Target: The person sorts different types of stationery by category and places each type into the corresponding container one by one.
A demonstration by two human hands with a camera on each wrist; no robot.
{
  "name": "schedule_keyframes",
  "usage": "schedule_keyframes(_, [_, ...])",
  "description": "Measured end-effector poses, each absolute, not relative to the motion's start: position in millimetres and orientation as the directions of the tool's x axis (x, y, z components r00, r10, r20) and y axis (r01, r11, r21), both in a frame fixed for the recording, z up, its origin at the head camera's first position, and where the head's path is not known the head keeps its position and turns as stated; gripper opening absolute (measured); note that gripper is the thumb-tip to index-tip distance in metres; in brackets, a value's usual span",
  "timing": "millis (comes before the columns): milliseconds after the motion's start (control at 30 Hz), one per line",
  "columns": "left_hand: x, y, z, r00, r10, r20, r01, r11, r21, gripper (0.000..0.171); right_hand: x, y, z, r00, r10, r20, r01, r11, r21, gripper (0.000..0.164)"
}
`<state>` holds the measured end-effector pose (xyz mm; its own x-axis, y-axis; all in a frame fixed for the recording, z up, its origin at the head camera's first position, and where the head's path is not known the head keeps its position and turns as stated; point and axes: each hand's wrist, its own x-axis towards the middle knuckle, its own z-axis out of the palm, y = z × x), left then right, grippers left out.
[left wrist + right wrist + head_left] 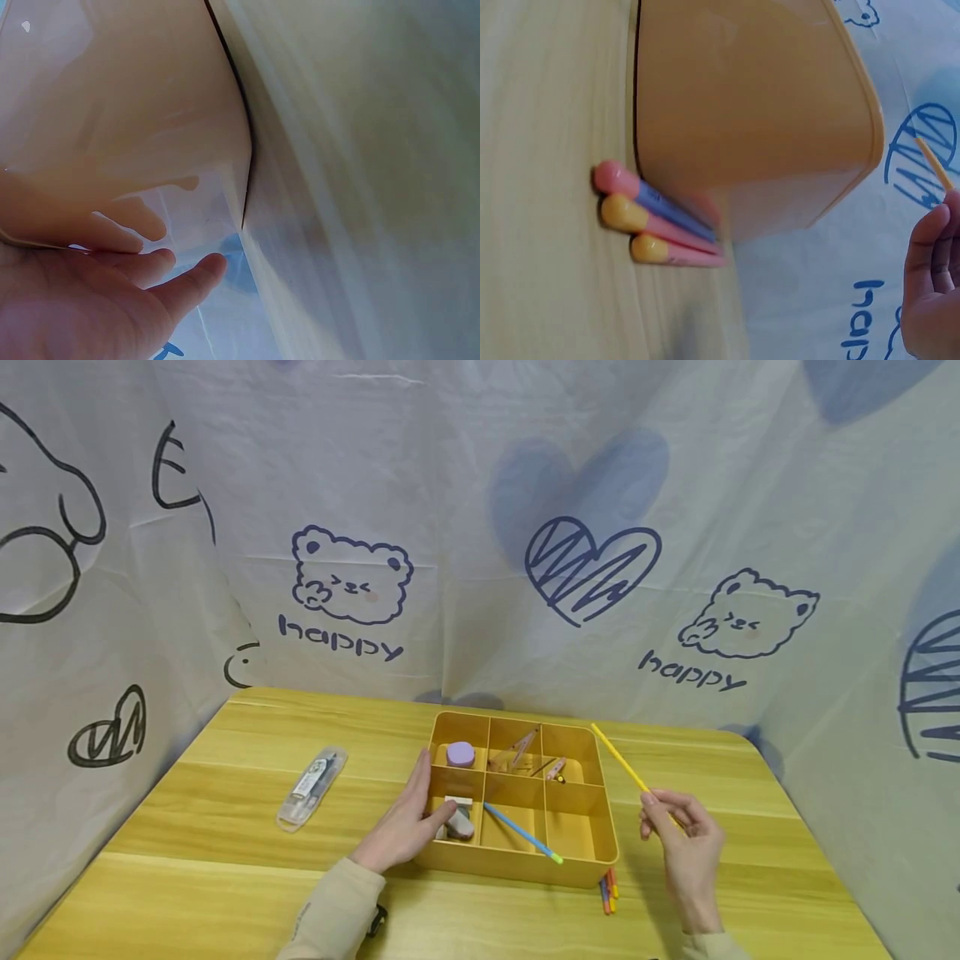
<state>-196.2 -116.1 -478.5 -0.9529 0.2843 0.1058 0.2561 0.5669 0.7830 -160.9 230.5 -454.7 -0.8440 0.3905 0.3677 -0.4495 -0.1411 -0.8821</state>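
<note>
A yellow-orange divided storage box (517,860) sits on the table. My left hand (405,822) holds its left wall, thumb over the rim and fingers stretched along the outside, as the left wrist view (97,300) shows. To the right of the box my right hand (686,843) pinches a slim yellow pen (621,757) between thumb and fingers, its far end pointing up and left. A blue pen (521,832) with a green end leans across the box's front compartments. Several coloured pens (609,893) lie on the table against the box's right side.
Inside the box are a purple round thing (461,754), a set square (517,750), small items (557,770) and a grey-white object (459,823) near my left thumb. A clear case (311,787) lies on the left of the table. Printed cloth (465,527) hangs behind.
</note>
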Motion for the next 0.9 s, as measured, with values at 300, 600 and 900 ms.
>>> schedule_keyframes(300, [-197, -116, -480, -0.952, 0.286, 0.114, 0.263, 0.566, 0.781, 0.085, -155, 222, -449, -0.810, 0.296, 0.505, -0.547, -0.076, -0.834, 0.015])
schedule_keyframes(600, [-197, -116, -480, -0.952, 0.283, 0.116, 0.265, 0.570, 0.778, 0.085, -149, 212, -442, -0.828, 0.193, 0.526, -0.517, 0.100, -0.850, 0.015])
schedule_keyframes(900, [-196, -116, -480, -0.952, 0.283, 0.119, 0.266, 0.567, 0.780, 0.085, -147, 201, -444, -0.787, 0.089, 0.610, -0.590, 0.177, -0.788, 0.015])
